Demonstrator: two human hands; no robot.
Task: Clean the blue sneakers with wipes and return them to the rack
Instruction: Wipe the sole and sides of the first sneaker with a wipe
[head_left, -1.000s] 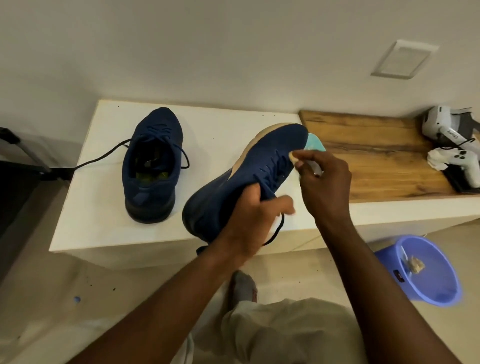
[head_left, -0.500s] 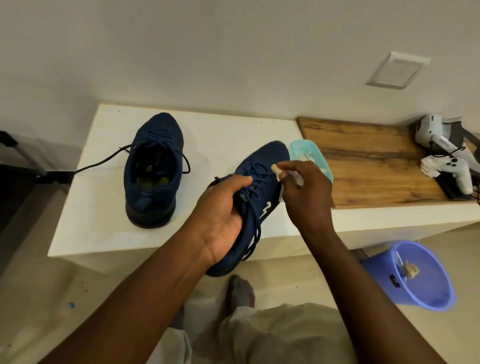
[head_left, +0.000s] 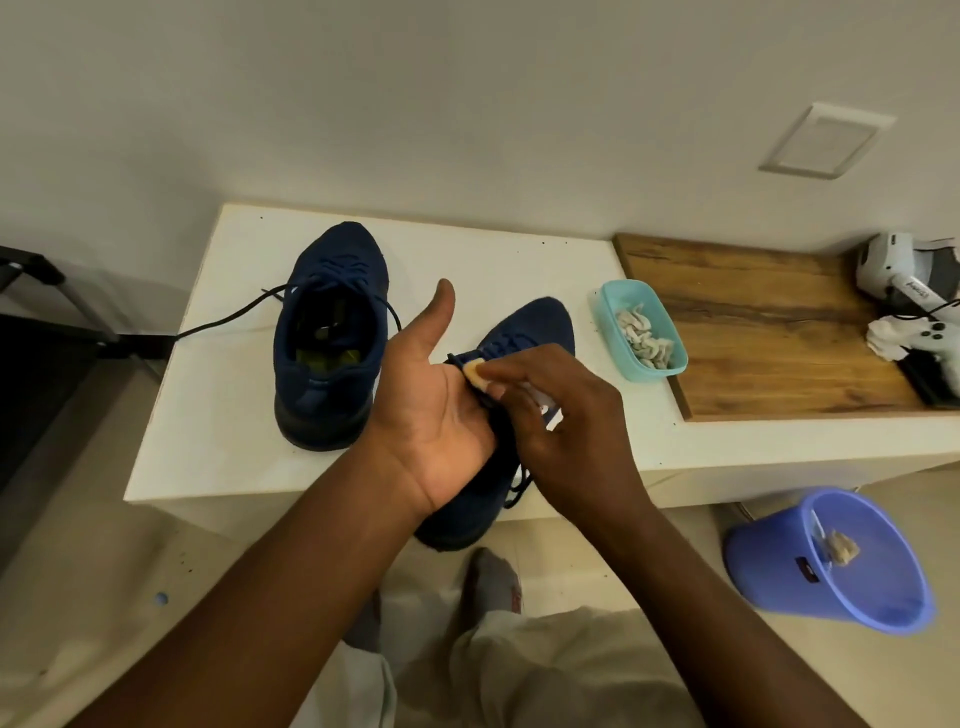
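Wiping the laces (head_left: 511, 344) well calls for short strokes from the right hand (head_left: 561, 431), which pinches 1 wipe (head_left: 474, 372), while the left hand (head_left: 431, 415) grips the held sneaker (head_left: 540, 325) over the bench (head_left: 218, 415) edge, the 2nd sneaker (head_left: 332, 332) standing on the bench.

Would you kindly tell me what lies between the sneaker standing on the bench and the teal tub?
In the head view, the other blue sneaker, held by the left hand while the right hand presses a wipe on it.
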